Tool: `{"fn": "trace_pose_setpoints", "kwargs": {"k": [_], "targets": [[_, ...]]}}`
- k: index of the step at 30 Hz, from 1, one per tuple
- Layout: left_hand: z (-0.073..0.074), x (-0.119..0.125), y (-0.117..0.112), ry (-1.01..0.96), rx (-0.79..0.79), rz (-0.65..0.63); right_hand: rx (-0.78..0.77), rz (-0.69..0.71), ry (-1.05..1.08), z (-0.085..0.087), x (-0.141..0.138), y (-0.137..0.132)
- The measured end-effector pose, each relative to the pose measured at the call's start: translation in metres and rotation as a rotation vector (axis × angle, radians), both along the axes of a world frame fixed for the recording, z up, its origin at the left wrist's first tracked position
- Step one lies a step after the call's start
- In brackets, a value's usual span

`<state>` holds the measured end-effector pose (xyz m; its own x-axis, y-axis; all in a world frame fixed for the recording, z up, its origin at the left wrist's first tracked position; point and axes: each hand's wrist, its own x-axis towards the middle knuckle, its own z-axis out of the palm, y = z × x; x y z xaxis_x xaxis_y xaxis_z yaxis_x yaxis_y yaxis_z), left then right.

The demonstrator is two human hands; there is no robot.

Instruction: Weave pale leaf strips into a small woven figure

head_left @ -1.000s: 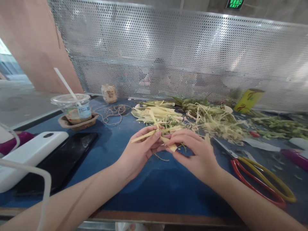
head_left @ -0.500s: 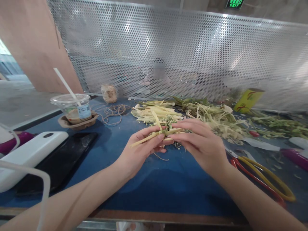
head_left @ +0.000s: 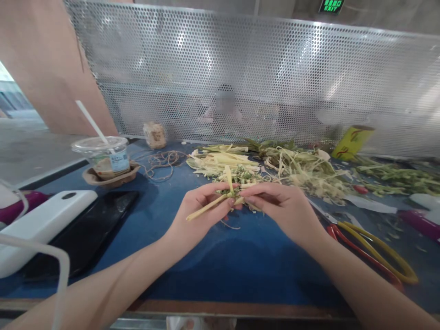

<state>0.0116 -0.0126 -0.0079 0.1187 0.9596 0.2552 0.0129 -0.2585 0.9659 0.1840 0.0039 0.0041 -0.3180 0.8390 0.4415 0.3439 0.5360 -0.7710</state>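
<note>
My left hand (head_left: 202, 208) is closed on a small piece of folded pale yellow-green leaf strips (head_left: 203, 210). One strip end sticks out to the lower left and another points up. My right hand (head_left: 282, 206) pinches at the right side of the same piece, its thumb and fingertips close to my left fingertips. The crossing of the strips is partly hidden by my fingers. Just behind my hands lies a pile of flat pale strips (head_left: 227, 162), with small green clippings (head_left: 245, 175) in front of it. A thin string end (head_left: 230, 225) shows below my fingers.
Scissors (head_left: 374, 250) with red and yellow handles lie at right. Dried leaves (head_left: 305, 167) and a yellow can (head_left: 352, 143) are behind. At left are a cup with a straw (head_left: 105, 158), twine (head_left: 161, 164), a jar (head_left: 154, 134), a black phone (head_left: 103, 224) and a white device (head_left: 51, 222).
My right hand's raised fingers have come down and closed toward my left fingertips. The strip that pointed right no longer shows there. My left hand stays nearly in place, still gripping the strips.
</note>
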Motion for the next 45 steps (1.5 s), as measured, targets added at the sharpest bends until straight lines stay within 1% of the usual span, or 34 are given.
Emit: {"fn": "trace_pose_setpoints", "kwargs": {"k": [3, 7, 11, 13, 14, 15, 18, 20, 21, 23, 26, 28, 29, 33, 36, 38, 40, 42, 45], "targets": [[0.0, -0.001, 0.0, 0.03, -0.009, 0.012, -0.055, 0.019, -0.001, 0.001, -0.001, 0.0], [0.0, -0.001, 0.001, 0.022, -0.069, 0.008, -0.143, 0.035, 0.036, 0.002, -0.002, 0.002], [-0.001, 0.001, 0.001, -0.074, -0.124, -0.031, -0.313, 0.157, 0.161, 0.0, -0.002, 0.004], [-0.003, 0.001, 0.001, -0.153, -0.184, -0.064, -0.334, 0.2, 0.187, -0.002, -0.002, 0.005], [-0.003, 0.001, 0.001, -0.193, -0.222, -0.081, -0.298, 0.191, 0.173, -0.004, -0.002, 0.005], [-0.003, 0.001, 0.001, -0.228, -0.263, -0.099, -0.226, 0.167, 0.14, -0.006, -0.002, 0.005], [-0.004, -0.001, 0.002, -0.294, -0.374, -0.138, 0.092, 0.125, 0.009, -0.009, -0.001, 0.006], [-0.004, -0.002, 0.002, -0.314, -0.396, -0.163, 0.278, 0.145, -0.052, -0.01, -0.001, 0.006], [-0.004, -0.002, 0.003, -0.327, -0.389, -0.173, 0.333, 0.152, -0.065, -0.01, -0.001, 0.006], [-0.004, -0.003, 0.003, -0.356, -0.364, -0.169, 0.349, 0.155, -0.06, -0.011, -0.002, 0.005], [-0.002, -0.002, 0.004, -0.383, -0.365, -0.117, 0.232, 0.198, -0.034, -0.01, -0.001, 0.004], [-0.001, -0.001, 0.005, -0.391, -0.384, -0.084, 0.234, 0.213, -0.064, -0.008, 0.001, 0.004], [-0.001, -0.001, 0.005, -0.393, -0.389, -0.073, 0.278, 0.203, -0.093, -0.007, 0.001, 0.004], [-0.002, -0.002, 0.005, -0.367, -0.397, -0.07, 0.539, 0.128, -0.242, -0.005, 0.003, 0.004], [-0.003, -0.003, 0.005, -0.357, -0.427, -0.078, 0.674, 0.059, -0.329, -0.005, 0.005, 0.004], [-0.003, -0.002, 0.006, -0.368, -0.452, -0.072, 0.754, 0.066, -0.375, -0.006, 0.007, 0.003], [-0.002, -0.002, 0.006, -0.374, -0.47, -0.068, 0.802, 0.122, -0.381, -0.006, 0.009, 0.003], [-0.002, -0.002, 0.005, -0.354, -0.44, -0.062, 0.776, 0.174, -0.344, -0.006, 0.009, 0.002], [-0.001, -0.002, 0.003, -0.264, -0.284, -0.025, 0.633, 0.183, -0.217, -0.004, 0.005, 0.0]]}}
